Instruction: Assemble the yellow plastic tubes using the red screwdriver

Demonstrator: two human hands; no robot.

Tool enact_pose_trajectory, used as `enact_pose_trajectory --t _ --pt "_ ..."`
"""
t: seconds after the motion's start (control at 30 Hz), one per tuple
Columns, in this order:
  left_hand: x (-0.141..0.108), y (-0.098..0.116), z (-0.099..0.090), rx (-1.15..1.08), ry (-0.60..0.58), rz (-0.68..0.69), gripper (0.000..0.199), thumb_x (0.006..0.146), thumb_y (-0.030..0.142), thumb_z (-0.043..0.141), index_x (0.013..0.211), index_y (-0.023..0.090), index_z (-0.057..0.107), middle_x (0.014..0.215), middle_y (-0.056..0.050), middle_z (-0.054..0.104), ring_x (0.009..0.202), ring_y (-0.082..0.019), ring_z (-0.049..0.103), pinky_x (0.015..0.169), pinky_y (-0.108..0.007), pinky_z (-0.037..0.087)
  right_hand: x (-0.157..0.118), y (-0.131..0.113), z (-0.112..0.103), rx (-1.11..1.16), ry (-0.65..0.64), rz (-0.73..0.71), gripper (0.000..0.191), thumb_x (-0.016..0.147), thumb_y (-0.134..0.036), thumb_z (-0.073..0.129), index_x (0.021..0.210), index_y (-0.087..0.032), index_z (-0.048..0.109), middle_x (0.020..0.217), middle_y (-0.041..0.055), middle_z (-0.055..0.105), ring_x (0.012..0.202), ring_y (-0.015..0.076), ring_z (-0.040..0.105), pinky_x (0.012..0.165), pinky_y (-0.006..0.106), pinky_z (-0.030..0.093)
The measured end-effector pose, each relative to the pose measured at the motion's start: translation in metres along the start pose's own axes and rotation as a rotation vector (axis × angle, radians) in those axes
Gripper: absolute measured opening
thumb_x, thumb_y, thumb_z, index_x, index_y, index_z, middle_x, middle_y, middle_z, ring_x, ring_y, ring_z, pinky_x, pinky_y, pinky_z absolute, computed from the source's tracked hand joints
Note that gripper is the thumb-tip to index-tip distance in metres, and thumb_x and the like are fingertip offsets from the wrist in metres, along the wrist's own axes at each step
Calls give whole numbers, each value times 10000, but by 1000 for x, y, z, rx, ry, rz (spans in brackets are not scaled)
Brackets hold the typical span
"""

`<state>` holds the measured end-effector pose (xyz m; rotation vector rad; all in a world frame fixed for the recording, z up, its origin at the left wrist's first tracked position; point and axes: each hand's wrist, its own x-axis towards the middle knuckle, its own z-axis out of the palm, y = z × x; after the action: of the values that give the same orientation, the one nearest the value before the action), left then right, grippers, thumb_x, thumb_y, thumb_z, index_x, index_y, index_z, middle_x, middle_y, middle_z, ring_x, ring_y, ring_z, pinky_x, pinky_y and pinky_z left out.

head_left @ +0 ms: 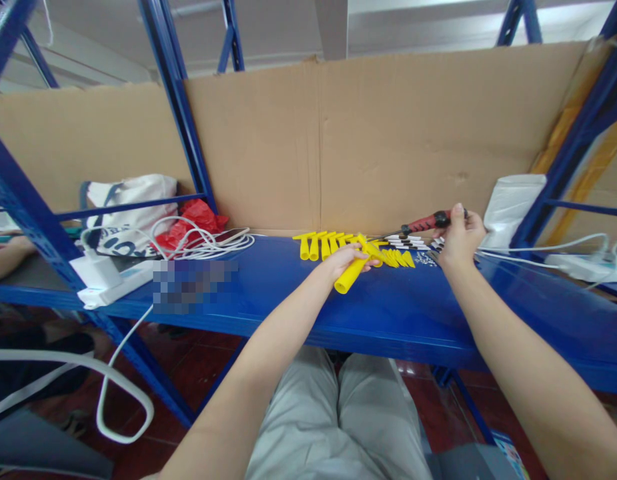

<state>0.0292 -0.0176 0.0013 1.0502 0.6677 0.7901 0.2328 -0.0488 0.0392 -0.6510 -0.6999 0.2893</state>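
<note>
My left hand (349,257) is closed around a yellow T-shaped plastic piece (347,279), whose hollow round end points down toward me. In my right hand (461,239) is a screwdriver (424,223) with a red and black handle. Its shaft slants down left to the upper end of the yellow piece; whether the tip touches a screw is too small to tell. Behind my left hand several similar yellow pieces (314,248) stand in a row. Flat yellow wedge-like parts (401,259), small black-and-white parts (412,242) and tiny silvery bits (425,260) lie between my hands.
A blue shelf (268,287) is backed by cardboard (388,133). At left are a power strip (123,283), coiled white cables (213,245), a red plastic bag (195,223) and a white bag (138,197). Right are a white pouch (513,207) and another power strip (578,263). Another person's hand (19,248) shows far left.
</note>
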Motion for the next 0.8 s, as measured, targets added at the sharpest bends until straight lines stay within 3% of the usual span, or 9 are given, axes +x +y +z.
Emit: enact_pose_trajectory --t 0.13,0.43,0.8 --pt "-1 1 0 -8 -27 2 571 785 -82 474 1307 148 446 1206 -183 635 706 -154 717 540 -205 529 0 2 -1 19 -38 -34 300 838 -318 658 667 -207 439 474 -94 502 291 61 404 283 193 282" --pt "-6 3 4 -3 18 9 547 792 -84 461 1281 161 441 1163 -156 645 653 -134 695 504 -197 518 1 4 -5 9 -205 -225 486 619 -625 727 717 -215 486 489 -76 510 306 82 423 298 227 308" --pt "-5 5 2 -51 -16 -23 546 832 -72 395 1349 103 383 1091 -171 664 623 -136 687 517 -214 523 -7 3 -6 -69 -308 -346 511 655 -682 695 775 -218 518 558 -56 520 337 101 461 319 256 338"
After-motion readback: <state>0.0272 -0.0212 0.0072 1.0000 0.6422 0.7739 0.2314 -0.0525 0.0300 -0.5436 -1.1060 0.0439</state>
